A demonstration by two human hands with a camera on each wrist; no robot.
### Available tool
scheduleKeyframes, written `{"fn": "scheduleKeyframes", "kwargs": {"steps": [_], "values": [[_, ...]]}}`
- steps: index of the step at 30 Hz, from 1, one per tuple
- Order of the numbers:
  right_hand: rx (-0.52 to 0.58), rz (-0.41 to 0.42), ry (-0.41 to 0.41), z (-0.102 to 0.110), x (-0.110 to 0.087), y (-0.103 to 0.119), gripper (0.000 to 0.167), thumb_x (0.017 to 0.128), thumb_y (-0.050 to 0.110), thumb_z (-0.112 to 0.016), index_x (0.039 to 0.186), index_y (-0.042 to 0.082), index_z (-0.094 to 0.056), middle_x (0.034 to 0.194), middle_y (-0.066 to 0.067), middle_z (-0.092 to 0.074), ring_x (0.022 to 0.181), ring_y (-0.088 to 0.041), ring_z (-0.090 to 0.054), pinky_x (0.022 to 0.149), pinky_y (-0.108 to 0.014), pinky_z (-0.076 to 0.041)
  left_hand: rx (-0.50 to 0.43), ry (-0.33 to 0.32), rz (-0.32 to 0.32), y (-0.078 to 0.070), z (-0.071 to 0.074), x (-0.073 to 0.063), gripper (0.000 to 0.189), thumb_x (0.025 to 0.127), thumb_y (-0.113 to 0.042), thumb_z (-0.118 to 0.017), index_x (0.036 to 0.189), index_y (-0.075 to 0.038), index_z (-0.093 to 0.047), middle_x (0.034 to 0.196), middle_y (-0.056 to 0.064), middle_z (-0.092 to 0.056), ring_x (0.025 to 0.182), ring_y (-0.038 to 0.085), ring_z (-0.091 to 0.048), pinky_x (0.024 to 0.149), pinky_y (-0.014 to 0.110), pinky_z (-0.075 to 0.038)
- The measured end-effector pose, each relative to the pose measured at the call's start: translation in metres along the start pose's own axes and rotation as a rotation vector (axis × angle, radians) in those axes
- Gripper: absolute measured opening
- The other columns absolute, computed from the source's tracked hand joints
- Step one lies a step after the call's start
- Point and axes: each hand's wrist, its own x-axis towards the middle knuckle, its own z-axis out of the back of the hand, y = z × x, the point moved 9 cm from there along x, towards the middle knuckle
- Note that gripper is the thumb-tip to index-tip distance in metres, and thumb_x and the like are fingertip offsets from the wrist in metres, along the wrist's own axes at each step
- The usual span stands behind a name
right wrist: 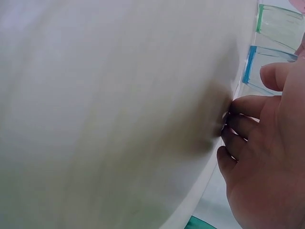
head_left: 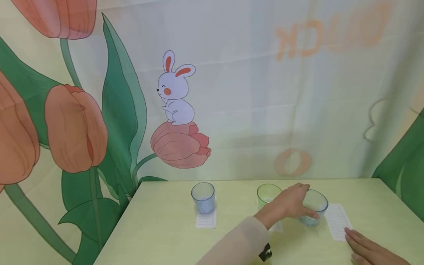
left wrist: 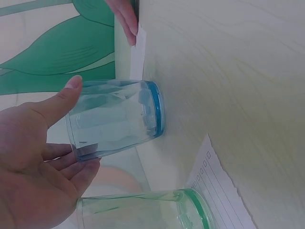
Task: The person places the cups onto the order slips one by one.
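Observation:
My left hand (head_left: 293, 202) grips a clear blue-tinted glass (head_left: 313, 218) near its rim, thumb on the near side and fingers across on the far side. In the left wrist view the glass (left wrist: 114, 119) looks empty, with a darker blue base close to the tabletop. Just right of it lies a lined paper slip (head_left: 337, 222). My right hand (head_left: 372, 250) has its extended fingertips at that slip's near right edge. A green-tinted glass (head_left: 264, 195) stands left of the gripped one, partly hidden by my left hand and wrist, with another slip (left wrist: 214, 191) at its base.
Farther left, a second blue glass (head_left: 203, 202) stands on its own lined slip (head_left: 206, 222). The pale yellow table (head_left: 159, 235) ends at a hanging cloth (head_left: 238, 110) printed with tulips and a rabbit. A small black item (head_left: 265, 253) shows beside my left sleeve.

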Motion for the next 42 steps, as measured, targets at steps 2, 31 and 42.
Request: {"fn": "scheduleKeyframes", "kwargs": {"steps": [2, 31, 42], "values": [[0.007, -0.011, 0.001, 0.004, -0.001, 0.005, 0.071, 0.112, 0.042, -0.05, 0.152, -0.016, -0.042, 0.158, -0.04, -0.037, 0.113, 0.037, 0.026, 0.087, 0.006, 0.015, -0.001, -0.005, -0.012, -0.001, 0.002, 0.0, 0.095, 0.086, -0.063, -0.081, 0.162, -0.021, -0.042, 0.161, -0.011, -0.045, 0.145, 0.005, -0.044, 0.114, 0.02, -0.04], [-0.009, 0.061, -0.035, 0.001, -0.003, -0.002, 0.066, 0.113, 0.039, -0.051, 0.151, -0.015, -0.046, 0.169, 0.008, -0.02, 0.121, 0.037, 0.021, 0.093, 0.005, 0.008, -0.196, -0.186, -0.025, -0.025, 0.003, 0.016, 0.087, 0.08, -0.065, -0.086, 0.152, -0.024, -0.056, 0.14, -0.017, -0.061, 0.127, -0.001, -0.057, 0.1, 0.014, -0.046], [-0.098, 0.145, -0.052, -0.007, 0.002, -0.01, 0.063, 0.114, 0.034, -0.048, 0.155, -0.013, -0.04, 0.165, 0.029, 0.012, 0.124, 0.033, 0.027, 0.094, 0.003, 0.009, -0.286, -0.216, -0.021, -0.039, -0.013, 0.031, 0.087, 0.079, -0.062, -0.088, 0.152, -0.028, -0.055, 0.141, -0.019, -0.058, 0.126, -0.002, -0.056, 0.098, 0.015, -0.048]]}}
